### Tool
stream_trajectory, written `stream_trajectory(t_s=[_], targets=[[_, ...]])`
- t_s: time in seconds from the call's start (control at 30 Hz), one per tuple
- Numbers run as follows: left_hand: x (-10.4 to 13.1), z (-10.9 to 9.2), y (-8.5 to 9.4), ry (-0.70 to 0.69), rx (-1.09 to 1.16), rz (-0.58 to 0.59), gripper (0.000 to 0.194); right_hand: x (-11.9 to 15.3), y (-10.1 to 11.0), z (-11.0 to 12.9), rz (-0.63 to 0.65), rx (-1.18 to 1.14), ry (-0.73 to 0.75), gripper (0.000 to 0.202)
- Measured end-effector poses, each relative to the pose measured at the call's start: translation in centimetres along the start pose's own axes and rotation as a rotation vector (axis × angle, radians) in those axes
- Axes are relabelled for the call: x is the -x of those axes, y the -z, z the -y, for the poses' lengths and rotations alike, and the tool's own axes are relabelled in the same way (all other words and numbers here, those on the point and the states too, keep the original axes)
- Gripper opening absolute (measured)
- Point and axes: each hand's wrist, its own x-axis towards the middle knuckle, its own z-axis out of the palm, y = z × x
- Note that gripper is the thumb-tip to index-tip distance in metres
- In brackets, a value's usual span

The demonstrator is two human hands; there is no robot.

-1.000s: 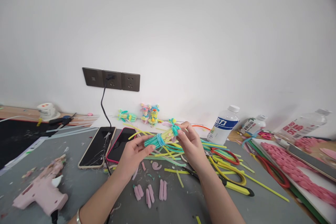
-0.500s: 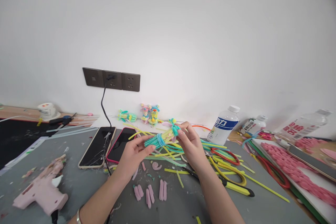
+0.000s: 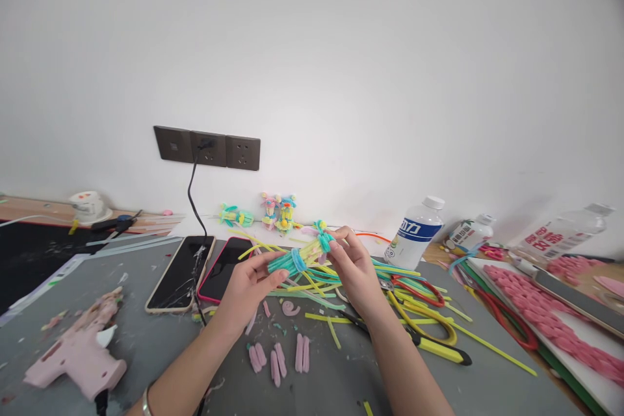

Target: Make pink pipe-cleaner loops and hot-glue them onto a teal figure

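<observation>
A small pipe-cleaner figure in teal, yellow and blue is held above the table between both hands, tilted up to the right. My left hand pinches its wide teal end, below a blue band. The narrower teal end, with a yellow tip, is in the fingers of my right hand. Beneath the hands lie loose yellow and teal pipe cleaners. Short pink pipe-cleaner pieces rest on the grey mat in front of the figure.
A pink glue gun lies at left, beside two phones and a black cable. Scissors and a yellow-handled cutter are right of my right arm. A white bottle and finished figures stand along the wall.
</observation>
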Motion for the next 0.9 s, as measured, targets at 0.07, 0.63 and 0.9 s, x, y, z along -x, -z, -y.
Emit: stream_trajectory(t_s=[0.07, 0.63, 0.9], targets=[[0.01, -0.03, -0.02, 0.0, 0.0, 0.006, 0.049, -0.05, 0.0, 0.03, 0.005, 0.001, 0.005, 0.028], [0.23, -0.45, -0.09, 0.026, -0.018, -0.007, 0.051, -0.05, 0.2, -0.3, -0.01, -0.006, 0.0, 0.026], [0.27, -0.57, -0.17, 0.02, -0.01, -0.016, 0.052, -0.04, 0.14, -0.28, -0.021, 0.0, -0.002, 0.028]])
